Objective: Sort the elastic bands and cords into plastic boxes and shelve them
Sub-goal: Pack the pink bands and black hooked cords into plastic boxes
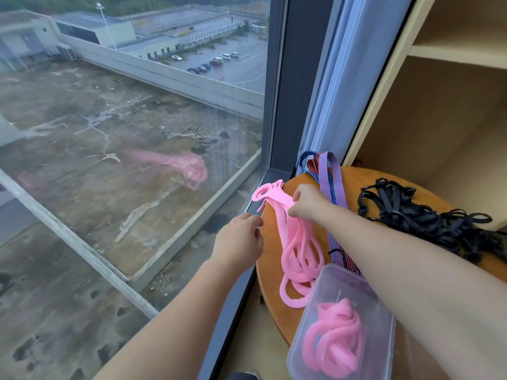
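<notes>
A round wooden bench point(354, 182) beside a window point(131, 133) and a shelf unit point(452, 119) is strewn with black elastic bands point(428, 223) and blue-and-red striped bands point(329, 176). A bundle of pink cords point(299, 250), looped just beside a clear plastic box point(343, 279) holding more coiled pink cord point(334, 335), is pinched near its top by the right hand point(307, 202). The left hand point(241, 239) is curled just beside it; whether a strand is gripped cannot be told.
</notes>
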`<action>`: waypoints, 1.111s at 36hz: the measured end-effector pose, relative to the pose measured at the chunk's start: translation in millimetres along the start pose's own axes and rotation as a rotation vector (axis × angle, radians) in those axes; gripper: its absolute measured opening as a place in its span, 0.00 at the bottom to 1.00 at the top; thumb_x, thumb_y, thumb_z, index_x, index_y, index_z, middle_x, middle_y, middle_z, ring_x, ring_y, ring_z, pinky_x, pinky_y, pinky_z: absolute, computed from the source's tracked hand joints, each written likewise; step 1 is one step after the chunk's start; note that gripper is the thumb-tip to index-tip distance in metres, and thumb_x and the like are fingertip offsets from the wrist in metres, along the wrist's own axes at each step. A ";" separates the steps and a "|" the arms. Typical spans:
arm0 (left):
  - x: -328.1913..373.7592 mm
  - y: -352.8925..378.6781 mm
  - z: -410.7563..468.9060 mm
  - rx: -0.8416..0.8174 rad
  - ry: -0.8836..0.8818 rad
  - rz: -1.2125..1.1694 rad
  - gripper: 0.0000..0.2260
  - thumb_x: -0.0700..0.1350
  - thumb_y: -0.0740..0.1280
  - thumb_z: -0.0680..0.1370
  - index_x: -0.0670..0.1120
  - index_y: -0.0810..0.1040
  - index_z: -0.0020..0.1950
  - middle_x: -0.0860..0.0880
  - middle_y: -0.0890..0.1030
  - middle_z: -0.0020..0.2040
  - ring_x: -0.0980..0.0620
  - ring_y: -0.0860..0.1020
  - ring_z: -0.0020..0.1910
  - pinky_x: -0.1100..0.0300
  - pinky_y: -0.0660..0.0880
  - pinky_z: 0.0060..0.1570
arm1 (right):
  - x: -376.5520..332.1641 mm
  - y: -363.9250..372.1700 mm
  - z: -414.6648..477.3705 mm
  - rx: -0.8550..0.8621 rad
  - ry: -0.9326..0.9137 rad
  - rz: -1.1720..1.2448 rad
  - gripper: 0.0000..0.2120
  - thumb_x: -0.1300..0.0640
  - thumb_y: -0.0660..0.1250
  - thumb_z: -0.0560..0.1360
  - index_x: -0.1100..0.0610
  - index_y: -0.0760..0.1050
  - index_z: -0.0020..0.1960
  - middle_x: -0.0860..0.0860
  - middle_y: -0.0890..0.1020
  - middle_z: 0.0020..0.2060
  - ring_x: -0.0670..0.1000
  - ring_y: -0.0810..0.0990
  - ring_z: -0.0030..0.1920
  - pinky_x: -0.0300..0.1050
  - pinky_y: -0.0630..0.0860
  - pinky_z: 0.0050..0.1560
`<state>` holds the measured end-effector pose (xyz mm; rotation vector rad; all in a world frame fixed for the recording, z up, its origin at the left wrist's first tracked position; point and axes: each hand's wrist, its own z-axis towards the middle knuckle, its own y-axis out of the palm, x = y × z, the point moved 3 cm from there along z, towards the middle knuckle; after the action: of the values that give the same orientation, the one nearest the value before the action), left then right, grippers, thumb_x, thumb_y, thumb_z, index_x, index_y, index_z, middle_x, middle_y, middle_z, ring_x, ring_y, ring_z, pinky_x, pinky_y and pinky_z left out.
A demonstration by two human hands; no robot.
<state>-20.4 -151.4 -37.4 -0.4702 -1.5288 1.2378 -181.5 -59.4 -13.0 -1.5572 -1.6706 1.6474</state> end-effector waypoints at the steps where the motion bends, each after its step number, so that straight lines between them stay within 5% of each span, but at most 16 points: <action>1: 1.9 -1.4 0.4 0.004 0.005 0.003 0.14 0.41 0.58 0.79 0.48 0.79 0.60 0.52 0.78 0.57 0.51 0.77 0.52 0.59 0.71 0.41 | 2.8 -1.8 -0.9 -0.007 0.003 -0.034 0.14 0.62 0.70 0.71 0.62 0.78 0.56 0.58 0.81 0.50 0.60 0.81 0.52 0.49 0.78 0.48; 6: 11.7 -4.8 2.6 0.009 0.025 0.012 0.14 0.41 0.58 0.79 0.48 0.79 0.61 0.51 0.78 0.57 0.50 0.77 0.52 0.55 0.75 0.44 | 17.5 -8.9 -2.4 0.008 0.018 -0.076 0.14 0.62 0.69 0.71 0.60 0.76 0.56 0.56 0.81 0.51 0.58 0.80 0.50 0.46 0.76 0.46; 12: 20.3 -5.4 6.7 -0.006 0.035 0.014 0.14 0.41 0.59 0.79 0.48 0.78 0.61 0.52 0.78 0.58 0.50 0.77 0.56 0.52 0.76 0.49 | 23.1 -18.7 1.4 0.085 -0.033 0.218 0.12 0.66 0.68 0.70 0.57 0.77 0.53 0.52 0.76 0.48 0.55 0.77 0.47 0.42 0.71 0.43; 21: 35.9 -18.7 14.6 0.042 0.052 0.036 0.14 0.42 0.60 0.78 0.51 0.79 0.61 0.53 0.78 0.56 0.52 0.77 0.54 0.60 0.68 0.41 | 18.3 -54.3 -7.0 0.193 -0.191 0.420 0.12 0.69 0.66 0.69 0.55 0.75 0.48 0.47 0.75 0.41 0.51 0.75 0.46 0.38 0.67 0.38; 24: 42.5 -24.4 15.4 0.061 0.066 0.032 0.14 0.41 0.61 0.77 0.50 0.79 0.61 0.52 0.78 0.55 0.50 0.77 0.53 0.59 0.71 0.42 | 20.4 -68.6 -12.6 0.225 -0.226 0.456 0.10 0.67 0.67 0.69 0.54 0.75 0.45 0.48 0.76 0.40 0.52 0.76 0.44 0.38 0.70 0.36; 28: 50.7 -32.6 17.9 0.088 0.080 0.032 0.13 0.42 0.61 0.77 0.49 0.79 0.60 0.52 0.78 0.56 0.50 0.78 0.54 0.60 0.70 0.42 | 20.4 -90.2 -21.7 0.310 -0.276 0.480 0.11 0.65 0.71 0.69 0.50 0.74 0.39 0.52 0.80 0.41 0.56 0.78 0.47 0.50 0.77 0.49; 40: 96.7 -61.2 25.7 0.146 0.145 -0.199 0.10 0.41 0.63 0.78 0.46 0.78 0.58 0.51 0.79 0.51 0.54 0.75 0.44 0.63 0.69 0.47 | 20.8 -169.0 -67.9 0.293 -0.460 0.513 0.12 0.65 0.74 0.69 0.49 0.76 0.39 0.48 0.80 0.39 0.47 0.79 0.41 0.41 0.77 0.43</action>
<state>-59.5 -108.9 64.6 -0.2975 -1.3192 1.1254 -209.6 35.9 141.0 -1.6248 -1.1725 2.5407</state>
